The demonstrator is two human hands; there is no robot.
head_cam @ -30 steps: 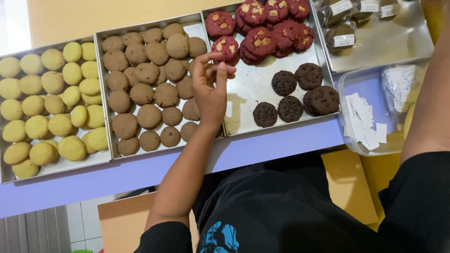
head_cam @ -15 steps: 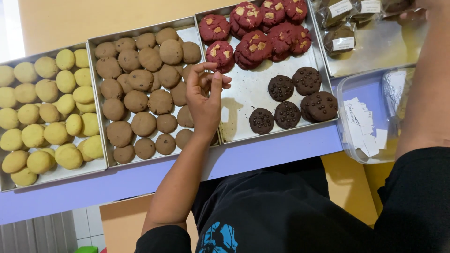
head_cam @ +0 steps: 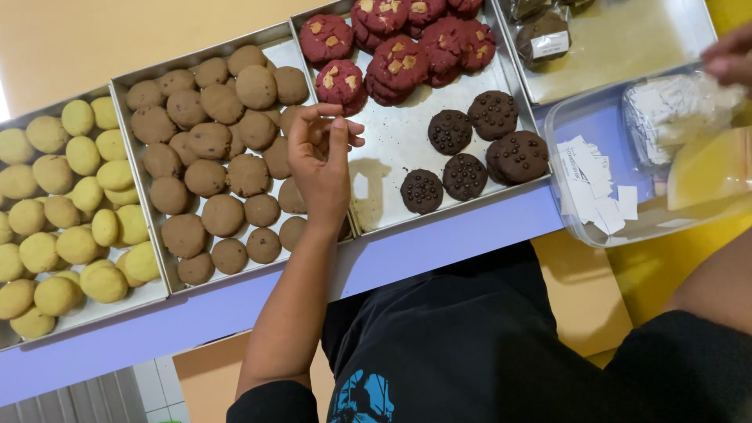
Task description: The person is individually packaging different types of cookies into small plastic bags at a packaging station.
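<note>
The left hand [head_cam: 321,160] hovers over the brown cookies [head_cam: 211,176] in the middle tray [head_cam: 276,37], fingers loosely curled, holding nothing. The right hand [head_cam: 730,59] is at the plastic tub [head_cam: 595,227]; its grip is mostly cut off, so I cannot tell.

This looks like a small bakery or a home kitchen where someone makes lots of cookies to sell. Three flat metal trays sit side by side on a purple desk [head_cam: 439,247]. The first tray [head_cam: 149,296] is full of yellow cookies [head_cam: 82,200]. The next tray [head_cam: 274,37] is full of brown cookies [head_cam: 205,178]. Another tray [head_cam: 399,141] has red cookies [head_cam: 407,47] with pale bits on top and dark chocolate cookies [head_cam: 482,153]. A further tray [head_cam: 627,39] holds cookies wrapped in clear bags [head_cam: 542,35] with little labels on them. A clear plastic box [head_cam: 603,227] holds many small white paper slips [head_cam: 595,176]. So many cookies, bags and labels show that treats get packed here.
</note>
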